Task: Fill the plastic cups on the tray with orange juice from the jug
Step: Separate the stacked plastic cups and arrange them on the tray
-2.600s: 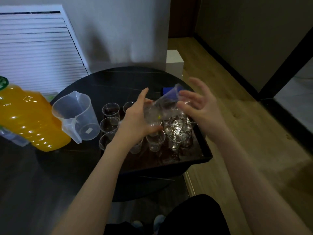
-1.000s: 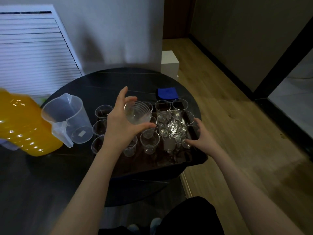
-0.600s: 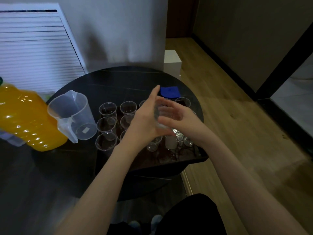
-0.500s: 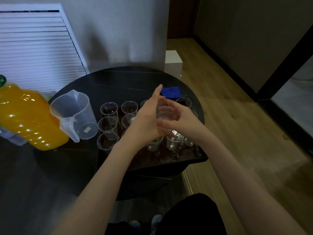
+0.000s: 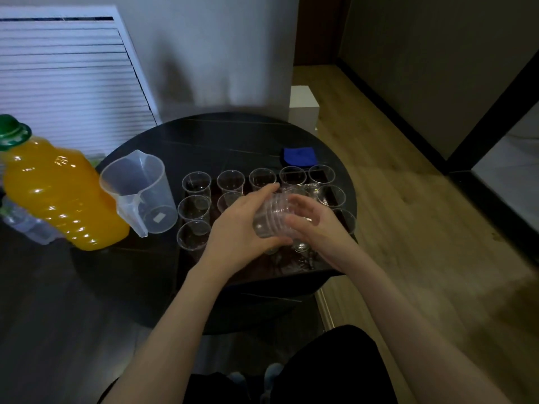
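A dark tray [image 5: 256, 271] on the round black table [image 5: 204, 135] carries several empty clear plastic cups [image 5: 196, 182], standing upright in rows. Above the tray I hold a stack of nested clear cups [image 5: 272, 217] lying on its side. My left hand [image 5: 236, 228] grips the stack from the left, and my right hand [image 5: 316, 225] holds its open end from the right. An empty clear plastic jug [image 5: 140, 191] stands left of the tray. A big bottle of orange juice [image 5: 55, 191] with a green cap stands further left.
A folded blue cloth [image 5: 299, 156] lies at the table's far right, behind the tray. A white box [image 5: 303, 106] sits on the wooden floor beyond the table. A white slatted panel [image 5: 64, 77] stands at the back left. My dark-clothed knees are below the table's near edge.
My right hand came back from the tray's right edge to the stack in my left hand. More single cups now stand along the tray's far row and right side.
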